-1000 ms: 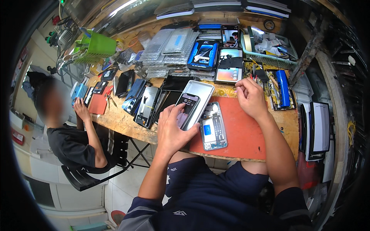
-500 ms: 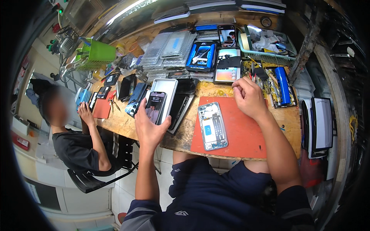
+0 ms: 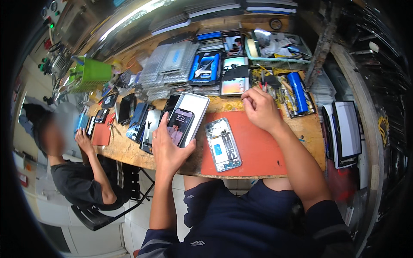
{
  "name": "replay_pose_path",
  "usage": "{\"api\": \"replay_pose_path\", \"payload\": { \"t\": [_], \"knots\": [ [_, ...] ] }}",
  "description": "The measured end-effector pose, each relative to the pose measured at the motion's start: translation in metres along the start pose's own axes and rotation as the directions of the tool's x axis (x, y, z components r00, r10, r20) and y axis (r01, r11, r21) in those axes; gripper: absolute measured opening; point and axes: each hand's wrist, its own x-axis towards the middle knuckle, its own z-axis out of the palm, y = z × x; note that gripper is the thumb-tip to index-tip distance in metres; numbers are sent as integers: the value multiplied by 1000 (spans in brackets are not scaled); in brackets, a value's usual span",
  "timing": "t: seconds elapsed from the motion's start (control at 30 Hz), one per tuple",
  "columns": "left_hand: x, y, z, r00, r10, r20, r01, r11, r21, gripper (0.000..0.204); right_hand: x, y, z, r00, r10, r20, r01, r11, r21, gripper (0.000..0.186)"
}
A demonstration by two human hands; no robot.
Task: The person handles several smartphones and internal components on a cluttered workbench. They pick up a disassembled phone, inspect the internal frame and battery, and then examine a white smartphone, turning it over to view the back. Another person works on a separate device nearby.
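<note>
My left hand point(image 3: 168, 148) is closed around the lower end of a shallow white box point(image 3: 197, 102). A smartphone point(image 3: 182, 122) with a lit screen lies in that box, next to my fingers. To the right, on a red-orange work mat point(image 3: 258, 150), an opened phone point(image 3: 224, 146) lies with its battery and inner parts exposed. My right hand point(image 3: 261, 107) hovers over the far part of the mat with its fingers curled together. Whether anything is pinched in those fingers is hidden.
Bubble-wrapped packets point(image 3: 165, 64), a blue-black box point(image 3: 205, 69) and a basket of small parts point(image 3: 279, 49) line the bench's back. Tools and a blue cylinder point(image 3: 298, 92) lie right. Phones point(image 3: 140, 122) lie left, where another person point(image 3: 84, 172) sits.
My left hand has brought the box and smartphone rightward, closer to the mat, tilting them further right. The whole view has shifted slightly. My right hand keeps about the same place over the mat.
</note>
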Motion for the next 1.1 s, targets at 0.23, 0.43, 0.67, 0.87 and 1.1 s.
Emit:
{"api": "replay_pose_path", "payload": {
  "t": [0.23, 0.43, 0.67, 0.87, 1.1],
  "knots": [
    [-2, 20, 12, 991, 49, 124, -38, 995, -91, 100, 2, -1, -4, 1000, 0, -27, 0, 1000, -15, 6],
    [-13, 22, 25, 996, 54, 73, -56, 998, 31, 96, 0, -3, 0, 1000, -18, -8, 17, 1000, -12, 6],
    [-12, 7, -3, 994, -94, -56, 94, 996, 6, 95, -12, -17, 14, 987, -123, 103, 123, 992, 7, 9],
    [-31, 19, 7, 996, -56, 65, 67, 980, -185, 96, -13, -24, 17, 979, -109, 172, 108, 994, 18, 8],
    [-44, 19, 32, 995, 60, 74, -66, 995, 77, 93, -14, -20, 12, 984, -27, 175, 27, 1000, -1, 8]
  ]
}}
